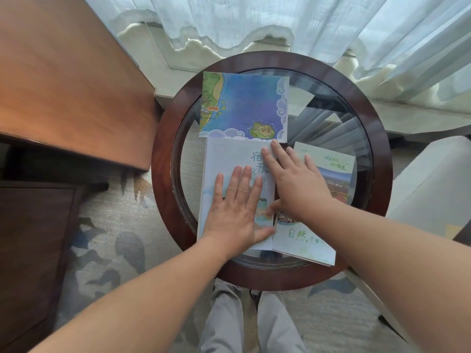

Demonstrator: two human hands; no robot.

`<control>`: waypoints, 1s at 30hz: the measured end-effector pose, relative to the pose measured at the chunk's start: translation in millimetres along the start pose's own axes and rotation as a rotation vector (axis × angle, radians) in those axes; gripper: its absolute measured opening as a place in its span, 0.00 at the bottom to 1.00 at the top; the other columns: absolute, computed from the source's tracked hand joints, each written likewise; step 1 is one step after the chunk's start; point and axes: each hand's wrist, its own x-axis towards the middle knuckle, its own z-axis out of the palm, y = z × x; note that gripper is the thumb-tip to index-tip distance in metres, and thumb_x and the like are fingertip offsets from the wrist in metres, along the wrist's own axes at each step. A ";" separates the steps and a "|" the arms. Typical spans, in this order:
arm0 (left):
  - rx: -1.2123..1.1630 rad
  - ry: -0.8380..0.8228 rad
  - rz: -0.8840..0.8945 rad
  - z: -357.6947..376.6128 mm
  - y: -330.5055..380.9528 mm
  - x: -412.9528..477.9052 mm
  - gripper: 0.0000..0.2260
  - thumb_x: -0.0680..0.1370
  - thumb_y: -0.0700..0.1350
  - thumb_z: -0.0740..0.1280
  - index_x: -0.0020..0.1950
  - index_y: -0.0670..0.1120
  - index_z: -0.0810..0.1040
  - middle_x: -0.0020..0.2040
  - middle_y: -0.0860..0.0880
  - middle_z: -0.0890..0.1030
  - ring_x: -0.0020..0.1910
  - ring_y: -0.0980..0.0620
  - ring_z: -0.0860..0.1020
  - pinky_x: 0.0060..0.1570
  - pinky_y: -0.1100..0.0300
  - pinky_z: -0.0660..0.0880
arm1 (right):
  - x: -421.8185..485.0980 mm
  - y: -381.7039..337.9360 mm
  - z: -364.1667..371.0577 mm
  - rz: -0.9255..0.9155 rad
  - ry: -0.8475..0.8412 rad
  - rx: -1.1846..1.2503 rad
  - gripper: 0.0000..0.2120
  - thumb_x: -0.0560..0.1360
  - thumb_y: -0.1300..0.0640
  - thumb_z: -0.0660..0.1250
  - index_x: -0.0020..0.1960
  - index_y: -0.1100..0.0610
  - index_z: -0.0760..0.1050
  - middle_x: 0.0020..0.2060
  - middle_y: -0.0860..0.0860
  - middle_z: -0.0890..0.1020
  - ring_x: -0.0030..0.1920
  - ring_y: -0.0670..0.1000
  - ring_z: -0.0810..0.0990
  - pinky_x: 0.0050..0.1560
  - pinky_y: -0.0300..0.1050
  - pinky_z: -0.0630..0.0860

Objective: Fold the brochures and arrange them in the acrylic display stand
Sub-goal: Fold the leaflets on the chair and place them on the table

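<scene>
A pale folded brochure (226,159) with large dark characters lies flat in the middle of the round glass table (163,159). My left hand (235,212) rests flat on its lower half, fingers spread. My right hand (293,179) presses flat across its right edge, fingertips near its top right corner. Beyond it lies a blue map brochure (244,103). Partly under my right hand, to the right, lies a green and white brochure (328,164) with a photo. No acrylic display stand shows in view.
A wooden desk (68,85) stands at the left, with a dark cabinet below it. Sheer white curtains (280,19) hang behind the table. A pale chair (433,184) sits at the right. Patterned carpet covers the floor, and my grey-trousered legs (224,322) show below the table.
</scene>
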 end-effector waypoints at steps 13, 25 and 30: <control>-0.062 0.036 -0.122 -16.5 -62.0 14.5 0.45 0.73 0.73 0.42 0.76 0.43 0.32 0.76 0.44 0.29 0.76 0.46 0.30 0.74 0.47 0.32 | -0.4 -2.1 -3.7 0.002 -0.040 -0.048 0.65 0.64 0.36 0.76 0.78 0.48 0.29 0.78 0.47 0.33 0.79 0.55 0.40 0.75 0.61 0.41; -0.137 -0.031 -0.196 -21.1 -45.6 3.5 0.45 0.74 0.71 0.47 0.76 0.42 0.30 0.77 0.38 0.33 0.77 0.40 0.34 0.75 0.46 0.36 | -3.5 -6.1 -2.6 -0.005 -0.014 -0.084 0.69 0.60 0.33 0.76 0.77 0.52 0.27 0.77 0.50 0.31 0.79 0.55 0.39 0.76 0.59 0.40; -0.309 -0.082 -0.304 -36.9 -34.7 -2.5 0.51 0.72 0.69 0.64 0.79 0.44 0.40 0.79 0.40 0.36 0.78 0.40 0.42 0.75 0.50 0.51 | -15.5 -10.9 -0.6 -0.103 -0.054 -0.011 0.66 0.62 0.40 0.79 0.79 0.54 0.32 0.78 0.54 0.33 0.79 0.54 0.42 0.77 0.50 0.45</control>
